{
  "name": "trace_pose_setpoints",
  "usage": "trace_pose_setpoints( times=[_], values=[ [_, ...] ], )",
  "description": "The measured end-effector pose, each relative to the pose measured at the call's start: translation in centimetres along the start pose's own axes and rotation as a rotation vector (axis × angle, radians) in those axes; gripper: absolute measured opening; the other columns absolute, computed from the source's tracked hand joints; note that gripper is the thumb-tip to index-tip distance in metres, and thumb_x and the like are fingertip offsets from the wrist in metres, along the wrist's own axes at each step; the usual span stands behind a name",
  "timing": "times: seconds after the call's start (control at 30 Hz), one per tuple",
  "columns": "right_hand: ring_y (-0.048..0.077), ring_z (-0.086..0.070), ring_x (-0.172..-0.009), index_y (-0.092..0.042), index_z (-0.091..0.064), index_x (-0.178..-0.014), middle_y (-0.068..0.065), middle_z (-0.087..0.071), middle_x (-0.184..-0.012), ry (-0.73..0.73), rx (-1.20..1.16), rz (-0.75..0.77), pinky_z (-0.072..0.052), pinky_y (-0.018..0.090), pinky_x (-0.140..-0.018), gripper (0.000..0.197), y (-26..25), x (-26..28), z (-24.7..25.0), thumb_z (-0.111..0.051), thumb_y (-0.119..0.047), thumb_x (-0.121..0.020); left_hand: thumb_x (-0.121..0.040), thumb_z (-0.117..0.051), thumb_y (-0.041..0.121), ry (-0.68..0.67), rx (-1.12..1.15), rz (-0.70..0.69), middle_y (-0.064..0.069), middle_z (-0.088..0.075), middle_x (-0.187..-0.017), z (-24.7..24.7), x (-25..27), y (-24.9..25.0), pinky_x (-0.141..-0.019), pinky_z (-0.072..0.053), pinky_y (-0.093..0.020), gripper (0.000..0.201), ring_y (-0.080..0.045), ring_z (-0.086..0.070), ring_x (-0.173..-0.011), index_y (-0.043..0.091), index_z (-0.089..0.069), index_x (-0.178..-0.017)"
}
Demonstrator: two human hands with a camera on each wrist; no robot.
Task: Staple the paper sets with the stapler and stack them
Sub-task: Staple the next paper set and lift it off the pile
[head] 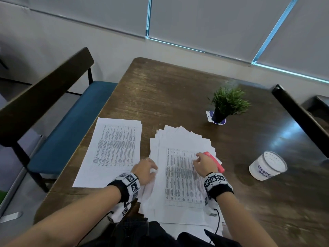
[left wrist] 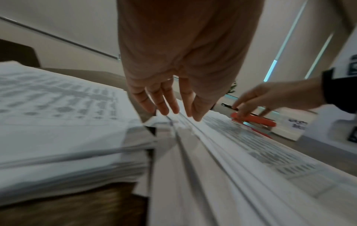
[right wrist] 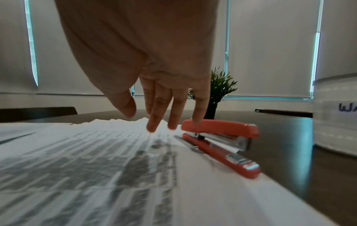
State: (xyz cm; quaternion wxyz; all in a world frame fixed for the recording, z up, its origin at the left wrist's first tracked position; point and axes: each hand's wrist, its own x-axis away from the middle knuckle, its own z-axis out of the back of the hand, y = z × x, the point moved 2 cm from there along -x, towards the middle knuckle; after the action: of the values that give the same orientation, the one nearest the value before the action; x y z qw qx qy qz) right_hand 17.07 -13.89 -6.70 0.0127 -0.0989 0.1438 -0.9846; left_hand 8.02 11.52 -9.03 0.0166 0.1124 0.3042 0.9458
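stapler (right wrist: pixel 220 131) sits by the fanned papers (head: pixel 183 175). right hand (head: pixel 203 164) spread, one fingertip on it; left hand (head: pixel 144 171) loose. grab its middle firmly.

- The table (head: pixel 178 90) was dark, worn, grainy wood.
- The stapler (right wrist: pixel 222 137) was glossy red plastic over shiny metal.
- The paper sets (head: pixel 181 175) were matt white paper.

Office mtg room: wood table (head: pixel 178 90), bench w/ blue seat (head: pixel 71 125), roller blinds (head: pixel 213 24), printed docs (head: pixel 115 148).
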Motion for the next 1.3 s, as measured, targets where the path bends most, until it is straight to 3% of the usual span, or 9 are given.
trace_pose_setpoints(
  times=[0.23,0.4,0.53,0.67,0.8,0.93,1.07,1.2,1.3],
  values=[
    [0.028,-0.050,-0.115,-0.020,-0.053,-0.125,0.008,-0.051,-0.125,0.027,0.155,-0.085,-0.045,0.044,-0.091,0.031,4.1,-1.6,1.5,-0.052,-0.026,-0.095,-0.080,-0.076,0.039,-0.035,-0.063,0.310,-0.020,-0.033,-0.140,-2.5,-2.5,4.6,-0.102,-0.043,-0.034,0.081,-0.030,-0.046,-0.125,0.001,-0.032,-0.135],
    [0.033,-0.057,-0.106,-0.010,-0.051,-0.122,0.014,-0.054,-0.118,0.019,0.024,-0.095,-0.049,0.044,-0.090,0.030,5.5,-2.1,1.6,-0.052,-0.011,-0.091,-0.071,-0.084,0.030,-0.025,-0.066,0.453,-0.007,-0.053,-0.122,-3.5,-3.3,6.3,-0.091,-0.052,-0.036,0.072,-0.024,-0.056,-0.112,0.007,-0.042,-0.126],
    [0.031,-0.056,-0.110,-0.011,-0.052,-0.124,0.012,-0.054,-0.121,0.019,-0.021,-0.087,-0.046,0.039,-0.091,0.033,6.3,-2.4,2.4,-0.055,-0.008,-0.091,-0.067,-0.086,0.043,0.009,-0.109,0.566,-0.015,-0.030,-0.142,-3.3,-4.0,7.4,-0.102,-0.044,-0.039,0.093,-0.030,-0.032,-0.133,0.005,-0.034,-0.135],
    [0.030,-0.056,-0.108,-0.016,-0.052,-0.124,0.010,-0.054,-0.120,0.063,-0.086,-0.045,-0.047,0.041,-0.089,0.036,7.0,-2.1,3.4,-0.057,-0.009,-0.089,-0.059,-0.091,0.043,0.022,-0.077,0.656,-0.017,-0.039,-0.141,-2.8,-5.2,7.9,-0.103,-0.044,-0.039,0.103,-0.030,-0.041,-0.131,0.003,-0.034,-0.135],
    [0.029,-0.056,-0.110,-0.014,-0.051,-0.128,0.011,-0.055,-0.122,0.106,-0.183,0.014,-0.048,0.040,-0.092,0.041,7.9,-1.7,4.4,-0.061,-0.012,-0.089,-0.067,-0.087,0.037,0.169,-0.097,0.580,-0.012,-0.040,-0.140,-3.2,-5.3,8.6,-0.098,-0.044,-0.040,0.089,-0.029,-0.040,-0.130,0.009,-0.038,-0.136],
    [0.029,-0.057,-0.110,-0.014,-0.052,-0.128,0.011,-0.056,-0.123,0.119,-0.274,0.052,-0.047,0.040,-0.095,0.042,8.3,-1.1,4.9,-0.062,-0.011,-0.087,-0.092,-0.062,0.015,0.375,0.142,0.399,-0.016,-0.053,-0.125,-4.1,-5.0,9.5,-0.084,-0.045,-0.036,0.035,-0.034,-0.053,-0.115,0.004,-0.050,-0.123],
    [0.027,-0.060,-0.105,-0.016,-0.053,-0.124,0.010,-0.060,-0.119,0.082,-0.316,0.086,-0.050,0.043,-0.094,0.039,8.2,-0.4,4.7,-0.064,-0.011,-0.087,-0.094,-0.059,0.016,0.202,0.143,0.445,-0.021,-0.058,-0.115,-5.1,-4.0,10.8,-0.077,-0.047,-0.035,0.036,-0.037,-0.059,-0.106,-0.003,-0.046,-0.121],
    [0.027,-0.061,-0.103,-0.016,-0.055,-0.123,0.008,-0.063,-0.117,0.032,-0.308,0.101,-0.051,0.043,-0.091,0.038,8.4,0.5,4.0,-0.064,-0.011,-0.086,-0.090,-0.068,0.032,-0.067,-0.030,0.484,-0.002,-0.047,-0.072,-5.8,-2.8,11.4,-0.058,-0.043,-0.022,0.039,-0.022,-0.056,-0.078,0.011,-0.041,-0.070],
    [0.027,-0.061,-0.105,-0.018,-0.056,-0.121,0.007,-0.063,-0.118,-0.014,-0.256,0.119,-0.052,0.041,-0.089,0.036,8.6,1.4,3.7,-0.062,-0.012,-0.085,-0.085,-0.072,0.034,-0.106,-0.009,0.482,0.001,-0.047,-0.069,-5.6,-3.0,10.7,-0.051,-0.039,-0.019,0.040,-0.022,-0.055,-0.080,0.013,-0.042,-0.068]
  ],
)
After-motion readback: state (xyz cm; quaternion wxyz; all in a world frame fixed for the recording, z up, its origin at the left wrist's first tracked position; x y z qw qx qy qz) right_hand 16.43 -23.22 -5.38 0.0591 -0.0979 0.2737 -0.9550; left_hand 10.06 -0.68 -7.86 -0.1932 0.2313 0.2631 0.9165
